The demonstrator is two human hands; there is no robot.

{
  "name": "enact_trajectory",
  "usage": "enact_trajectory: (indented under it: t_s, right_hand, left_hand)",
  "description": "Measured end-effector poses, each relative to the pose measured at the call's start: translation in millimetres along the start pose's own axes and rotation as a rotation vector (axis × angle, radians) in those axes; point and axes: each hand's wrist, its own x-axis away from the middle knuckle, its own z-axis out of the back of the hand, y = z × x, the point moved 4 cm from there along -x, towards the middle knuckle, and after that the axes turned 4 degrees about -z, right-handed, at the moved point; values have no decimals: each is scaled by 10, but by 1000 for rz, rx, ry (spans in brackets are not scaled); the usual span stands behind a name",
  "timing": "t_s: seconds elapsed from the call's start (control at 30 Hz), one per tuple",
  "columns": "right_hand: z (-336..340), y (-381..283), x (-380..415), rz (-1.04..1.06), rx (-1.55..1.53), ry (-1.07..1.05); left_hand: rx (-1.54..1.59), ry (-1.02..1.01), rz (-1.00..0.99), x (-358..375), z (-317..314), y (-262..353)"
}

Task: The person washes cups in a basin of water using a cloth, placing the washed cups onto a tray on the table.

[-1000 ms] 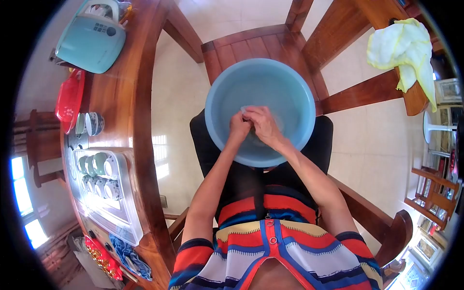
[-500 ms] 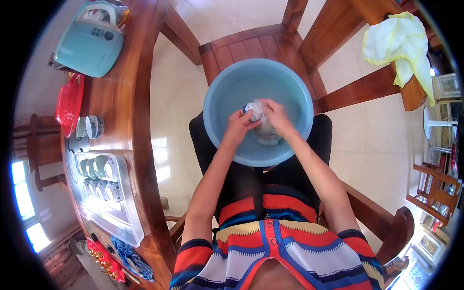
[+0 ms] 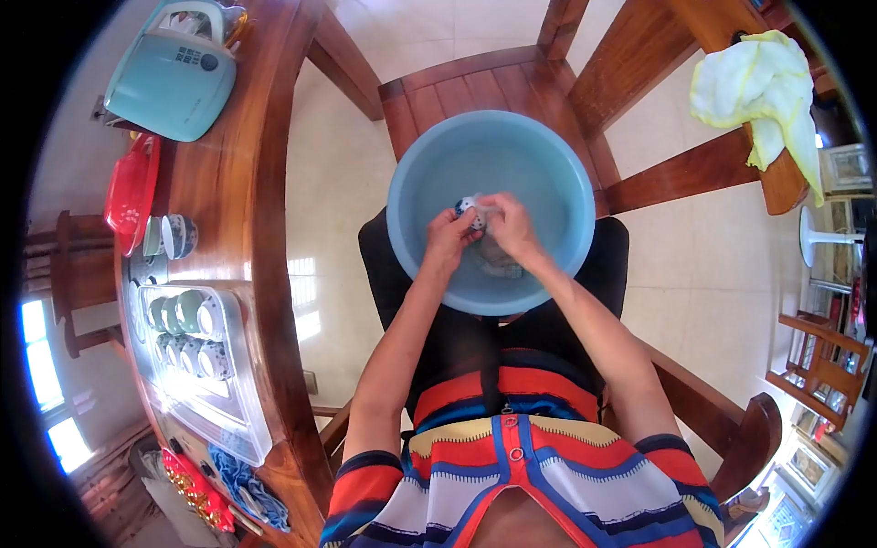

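A blue plastic basin of water stands in front of me, partly over a wooden chair seat. Over the basin, my left hand is closed around a small white cup with a blue pattern. My right hand pinches a wet, pale cloth against the cup's right side. The cloth's lower part trails into the water below my fingers. The cup's far side and the cloth's upper end are partly covered by my fingers.
On the wooden table at left are a light-blue kettle, a red dish, two bowls and a clear tray with several small cups. A yellow-edged white cloth hangs over a chair at upper right.
My right hand has moved slightly down and left over the cup, its fingers more curled. The cloth hangs lower, in the water. My left hand keeps hold of the cup.
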Motion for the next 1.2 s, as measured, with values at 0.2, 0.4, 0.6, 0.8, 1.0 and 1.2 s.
enact_trajectory:
  t_s: [0.2,0.4,0.6,0.8,1.0,1.2]
  right_hand:
    - [215,194,-183,115,481,39]
    - [1,171,-186,-7,470,-18]
    - [-45,-249,40,269,76,-167]
    - [-6,155,-160,-17,41,-66]
    - [175,334,-235,-179,-64,-169]
    - [153,216,-217,-99,276,-363]
  left_hand:
    - [-400,-18,-162,-23,-48,1]
    - [-999,41,-464,111,-185,130]
    - [-819,38,-496,-27,-21,-7]
    - [-722,-165,-307,98,-158,64]
    - [-426,-296,-233,85,-249,-5]
    - [-778,-271,-241,195,-238,34]
